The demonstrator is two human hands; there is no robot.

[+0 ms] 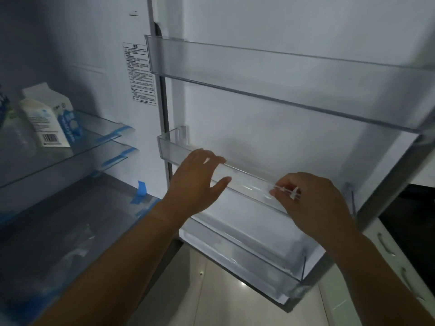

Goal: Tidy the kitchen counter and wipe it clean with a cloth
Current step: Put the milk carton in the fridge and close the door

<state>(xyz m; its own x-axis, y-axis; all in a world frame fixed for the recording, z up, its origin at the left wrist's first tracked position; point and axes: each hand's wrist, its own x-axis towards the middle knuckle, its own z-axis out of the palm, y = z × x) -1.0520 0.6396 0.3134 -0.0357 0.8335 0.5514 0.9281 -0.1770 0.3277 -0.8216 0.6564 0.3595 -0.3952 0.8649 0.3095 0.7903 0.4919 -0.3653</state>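
Note:
I face an open fridge. Its door stands open on the right with three clear plastic bins. My left hand (196,178) rests on the front rim of the middle door bin (249,182), fingers spread over the edge and thumb below it. My right hand (310,203) pinches the same rim further right, fingers curled around the clear plastic. The bin looks tilted, its right end lower than its left. A white and blue milk carton (50,118) stands on a glass shelf (94,142) inside the fridge at the left. No cloth or counter top is in view.
An upper door bin (282,78) and a lower door bin (259,262) hold nothing. Blue tape strips (141,189) stick to the shelf edges. A printed label (140,74) is on the inner wall. White cabinet drawers (390,267) stand at the right, tiled floor below.

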